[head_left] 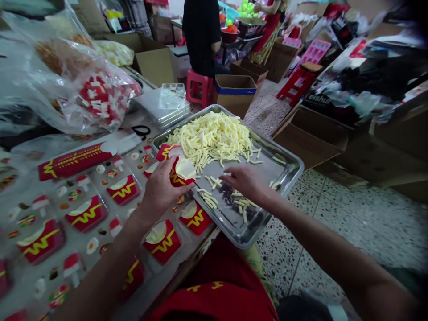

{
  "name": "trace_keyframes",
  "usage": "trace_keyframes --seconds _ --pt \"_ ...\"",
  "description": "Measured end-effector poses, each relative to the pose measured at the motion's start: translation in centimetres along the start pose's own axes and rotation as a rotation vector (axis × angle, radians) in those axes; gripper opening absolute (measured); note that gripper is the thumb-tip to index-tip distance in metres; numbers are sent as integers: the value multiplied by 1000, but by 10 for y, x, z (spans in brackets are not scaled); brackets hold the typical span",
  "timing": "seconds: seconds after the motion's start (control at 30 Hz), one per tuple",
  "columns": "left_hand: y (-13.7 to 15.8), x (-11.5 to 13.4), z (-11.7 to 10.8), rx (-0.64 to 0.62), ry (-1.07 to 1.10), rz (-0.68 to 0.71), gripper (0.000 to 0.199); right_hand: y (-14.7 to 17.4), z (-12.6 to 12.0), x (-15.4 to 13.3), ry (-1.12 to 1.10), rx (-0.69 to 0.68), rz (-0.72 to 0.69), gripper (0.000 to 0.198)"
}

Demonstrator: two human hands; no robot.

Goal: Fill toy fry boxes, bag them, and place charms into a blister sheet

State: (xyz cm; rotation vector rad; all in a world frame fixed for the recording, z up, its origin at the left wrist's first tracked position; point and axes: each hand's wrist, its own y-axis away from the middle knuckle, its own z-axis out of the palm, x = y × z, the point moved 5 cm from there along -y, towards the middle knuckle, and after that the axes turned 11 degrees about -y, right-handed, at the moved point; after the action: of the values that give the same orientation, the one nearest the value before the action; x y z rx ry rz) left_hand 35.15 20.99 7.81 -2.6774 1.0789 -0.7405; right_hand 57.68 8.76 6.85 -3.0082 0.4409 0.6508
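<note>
My left hand is closed around a small red fry box with a yellow zigzag, its pale opening tilted toward the tray. Another red box shows just behind those fingers; whether it is also held I cannot tell. Over the metal tray is my right hand, fingers stretched toward some loose pale-yellow toy fries, with nothing visibly gripped. A large heap of the same fries fills the tray's far side. A few more lie below my right hand.
Clear trays of red fry boxes and small toy foods cover the table at left. Bagged red-and-white pieces, scissors and stacked clear packaging stand behind. Cardboard boxes line the floor; a person sits on a pink stool.
</note>
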Motion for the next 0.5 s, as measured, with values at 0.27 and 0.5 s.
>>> trace_keyframes --seconds 0.27,0.5 --pt "8 -13 1 -49 14 -5 87 -12 43 -45 265 -141 164 29" --pt "5 0 3 -205 10 19 88 -10 54 -34 -62 -35 41 16"
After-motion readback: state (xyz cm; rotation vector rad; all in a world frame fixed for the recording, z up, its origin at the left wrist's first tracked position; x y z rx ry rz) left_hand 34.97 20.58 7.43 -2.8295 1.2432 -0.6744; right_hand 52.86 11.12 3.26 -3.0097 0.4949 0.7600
